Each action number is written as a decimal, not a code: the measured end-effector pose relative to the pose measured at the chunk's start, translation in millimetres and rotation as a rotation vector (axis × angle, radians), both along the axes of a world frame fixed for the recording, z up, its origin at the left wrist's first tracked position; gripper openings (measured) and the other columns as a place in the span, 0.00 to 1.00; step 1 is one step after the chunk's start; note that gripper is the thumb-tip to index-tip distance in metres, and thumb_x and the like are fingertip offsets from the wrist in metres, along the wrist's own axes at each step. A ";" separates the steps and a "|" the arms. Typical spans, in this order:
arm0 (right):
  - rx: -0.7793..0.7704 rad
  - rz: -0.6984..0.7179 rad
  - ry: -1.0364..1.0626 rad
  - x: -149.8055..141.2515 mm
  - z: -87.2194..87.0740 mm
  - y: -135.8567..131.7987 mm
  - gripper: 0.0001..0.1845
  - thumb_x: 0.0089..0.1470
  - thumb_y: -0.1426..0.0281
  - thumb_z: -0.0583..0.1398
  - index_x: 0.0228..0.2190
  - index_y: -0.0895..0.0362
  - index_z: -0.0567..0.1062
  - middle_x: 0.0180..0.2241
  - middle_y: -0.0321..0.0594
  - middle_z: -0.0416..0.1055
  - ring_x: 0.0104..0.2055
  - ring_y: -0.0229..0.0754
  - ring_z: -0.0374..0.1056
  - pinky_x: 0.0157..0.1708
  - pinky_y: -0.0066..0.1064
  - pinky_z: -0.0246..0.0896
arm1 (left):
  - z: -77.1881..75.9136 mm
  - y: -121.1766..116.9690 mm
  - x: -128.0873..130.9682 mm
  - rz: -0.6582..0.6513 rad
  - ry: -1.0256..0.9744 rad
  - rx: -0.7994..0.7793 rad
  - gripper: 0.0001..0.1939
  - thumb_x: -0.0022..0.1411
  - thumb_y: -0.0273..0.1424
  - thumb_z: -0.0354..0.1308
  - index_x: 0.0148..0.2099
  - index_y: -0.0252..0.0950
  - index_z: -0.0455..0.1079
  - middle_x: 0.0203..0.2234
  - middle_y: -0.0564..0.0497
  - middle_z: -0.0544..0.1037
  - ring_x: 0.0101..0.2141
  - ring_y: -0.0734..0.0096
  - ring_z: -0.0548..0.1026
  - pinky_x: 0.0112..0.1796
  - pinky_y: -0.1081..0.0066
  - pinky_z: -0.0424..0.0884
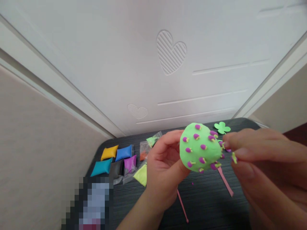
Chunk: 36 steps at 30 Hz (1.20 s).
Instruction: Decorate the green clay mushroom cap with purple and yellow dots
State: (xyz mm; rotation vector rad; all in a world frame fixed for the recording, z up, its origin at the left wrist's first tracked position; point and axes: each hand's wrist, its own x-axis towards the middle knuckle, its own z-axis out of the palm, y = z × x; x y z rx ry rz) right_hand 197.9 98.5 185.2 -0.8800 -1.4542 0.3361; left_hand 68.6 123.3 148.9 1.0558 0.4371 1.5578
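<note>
My left hand (165, 163) is wrapped round the edge of a rounded light-green clay piece (195, 159) and holds it up above the table. Several small purple clay dots with yellow-green tips stud its surface. Close to its right side, my right hand (268, 163) pinches a tiny purple and yellow-green clay bit (234, 158) between thumb and finger. That bit is apart from the green piece. Below the hands, a pink modelling tool (225, 182) and a second thin pink tool (183, 206) lie on the table, both partly hidden. A purple crumb (192, 183) lies between them.
On the dark table (206, 207), at left, lie clay packets: yellow (109, 152), blue (124, 152), teal (102, 167), black (116, 169) and purple (130, 164). A green clover shape (222, 127) sits at the back right. A white door (144, 80) stands behind. One lower-left patch is pixelated.
</note>
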 end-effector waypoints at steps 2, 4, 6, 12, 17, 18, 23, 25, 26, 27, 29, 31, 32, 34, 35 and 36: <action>-0.065 0.057 -0.012 5.1 1.7 -0.2 0.11 0.43 0.78 0.61 0.31 0.53 0.74 0.32 0.40 0.71 0.33 0.46 0.66 0.28 0.39 0.61 | -0.3 -0.9 0.9 0.012 0.027 0.002 0.18 0.50 0.20 0.60 0.42 0.44 0.70 0.39 0.56 0.76 0.41 0.75 0.74 0.44 0.75 0.70; -0.096 0.087 -0.010 8.0 3.3 -0.3 0.11 0.44 0.78 0.60 0.31 0.52 0.74 0.31 0.40 0.71 0.34 0.46 0.67 0.27 0.38 0.62 | -0.2 -1.8 1.5 0.035 0.063 0.012 0.17 0.50 0.21 0.60 0.42 0.44 0.69 0.39 0.55 0.76 0.41 0.73 0.74 0.44 0.74 0.71; -0.102 0.085 0.002 8.0 4.3 -0.1 0.11 0.45 0.78 0.60 0.31 0.52 0.74 0.29 0.39 0.70 0.33 0.45 0.67 0.25 0.38 0.63 | 0.4 -2.6 1.8 0.071 0.102 0.034 0.17 0.50 0.22 0.60 0.42 0.45 0.70 0.39 0.55 0.76 0.41 0.73 0.74 0.44 0.73 0.70; -0.120 0.092 -0.004 6.3 4.4 1.0 0.10 0.46 0.77 0.60 0.32 0.52 0.74 0.31 0.39 0.71 0.31 0.43 0.67 0.23 0.36 0.65 | 2.8 -3.4 2.6 0.130 0.124 0.088 0.18 0.49 0.20 0.60 0.41 0.44 0.70 0.38 0.57 0.76 0.40 0.76 0.74 0.43 0.77 0.71; -0.122 0.093 0.015 10.0 5.0 -0.5 0.09 0.47 0.76 0.59 0.32 0.52 0.73 0.31 0.40 0.71 0.31 0.43 0.67 0.23 0.36 0.64 | 4.6 -1.9 4.8 0.049 0.021 0.030 0.15 0.51 0.21 0.59 0.41 0.42 0.70 0.37 0.58 0.76 0.40 0.80 0.73 0.43 0.79 0.70; -0.118 0.092 0.020 10.1 5.2 -0.9 0.09 0.47 0.75 0.59 0.32 0.52 0.73 0.31 0.40 0.71 0.31 0.43 0.67 0.22 0.35 0.64 | 4.7 -1.6 5.3 0.035 -0.010 0.008 0.14 0.51 0.21 0.60 0.41 0.41 0.70 0.37 0.58 0.76 0.39 0.80 0.73 0.43 0.80 0.70; -0.100 0.091 -0.015 5.4 4.4 -2.6 0.09 0.46 0.76 0.59 0.31 0.51 0.73 0.30 0.38 0.71 0.32 0.43 0.68 0.24 0.35 0.65 | 5.1 -2.4 8.1 -0.025 -0.109 -0.080 0.15 0.51 0.21 0.60 0.41 0.40 0.69 0.36 0.59 0.77 0.38 0.82 0.74 0.41 0.82 0.70; -0.080 0.055 -0.054 2.4 2.8 -2.9 0.10 0.44 0.76 0.60 0.31 0.51 0.73 0.30 0.37 0.72 0.33 0.43 0.68 0.25 0.36 0.65 | 6.0 -3.6 9.0 -0.034 -0.124 -0.097 0.15 0.51 0.21 0.60 0.41 0.40 0.69 0.36 0.59 0.77 0.37 0.83 0.74 0.40 0.82 0.70; -0.069 0.026 -0.071 1.1 2.0 -2.9 0.11 0.44 0.76 0.60 0.31 0.51 0.73 0.30 0.37 0.73 0.33 0.43 0.68 0.26 0.36 0.64 | 6.5 -4.2 9.3 -0.039 -0.132 -0.105 0.15 0.51 0.21 0.60 0.41 0.40 0.69 0.36 0.59 0.77 0.37 0.83 0.74 0.40 0.83 0.70; -0.060 -0.004 -0.086 0.0 1.3 -2.7 0.11 0.43 0.76 0.61 0.31 0.50 0.74 0.30 0.36 0.73 0.33 0.43 0.68 0.27 0.36 0.64 | 7.1 -4.7 9.5 -0.044 -0.141 -0.111 0.15 0.51 0.21 0.60 0.41 0.40 0.69 0.36 0.59 0.77 0.37 0.83 0.74 0.40 0.83 0.70; -0.043 -0.052 -0.111 -1.6 0.7 -1.7 0.11 0.43 0.75 0.61 0.31 0.49 0.74 0.30 0.35 0.73 0.32 0.43 0.68 0.27 0.36 0.63 | 8.0 -5.2 9.7 -0.047 -0.156 -0.127 0.14 0.51 0.21 0.60 0.40 0.40 0.69 0.36 0.59 0.77 0.37 0.83 0.74 0.40 0.83 0.70; -0.045 -0.057 -0.141 -2.2 1.3 -0.1 0.10 0.43 0.74 0.61 0.30 0.48 0.73 0.29 0.35 0.73 0.32 0.43 0.68 0.26 0.36 0.62 | 8.5 -4.9 9.8 -0.034 -0.164 -0.135 0.14 0.50 0.21 0.60 0.40 0.40 0.69 0.35 0.60 0.77 0.37 0.83 0.74 0.39 0.84 0.70; -0.043 -0.050 -0.158 -2.2 1.8 0.8 0.11 0.43 0.74 0.61 0.31 0.48 0.73 0.29 0.35 0.73 0.31 0.43 0.68 0.25 0.36 0.62 | 8.6 -4.5 9.9 -0.023 -0.165 -0.136 0.14 0.50 0.20 0.60 0.39 0.40 0.69 0.35 0.60 0.77 0.36 0.83 0.74 0.39 0.84 0.70; -0.049 -0.043 -0.184 -1.8 2.7 1.8 0.10 0.43 0.73 0.61 0.31 0.48 0.73 0.28 0.34 0.73 0.31 0.43 0.68 0.25 0.36 0.62 | 8.7 -3.5 10.0 -0.006 -0.163 -0.129 0.14 0.50 0.20 0.61 0.39 0.40 0.69 0.34 0.60 0.77 0.35 0.84 0.74 0.39 0.84 0.70; -0.052 -0.044 -0.193 -1.4 2.8 1.9 0.10 0.43 0.73 0.60 0.31 0.48 0.73 0.28 0.34 0.73 0.31 0.43 0.68 0.25 0.36 0.62 | 8.8 -3.1 10.0 -0.002 -0.162 -0.123 0.14 0.50 0.20 0.60 0.39 0.41 0.70 0.35 0.60 0.77 0.35 0.84 0.74 0.39 0.84 0.70; -0.054 -0.049 -0.194 -0.8 2.7 1.6 0.10 0.43 0.72 0.60 0.31 0.47 0.73 0.28 0.34 0.73 0.31 0.43 0.68 0.25 0.36 0.62 | 8.7 -2.8 10.0 0.000 -0.159 -0.120 0.14 0.50 0.20 0.60 0.39 0.41 0.70 0.35 0.59 0.77 0.36 0.84 0.74 0.39 0.84 0.70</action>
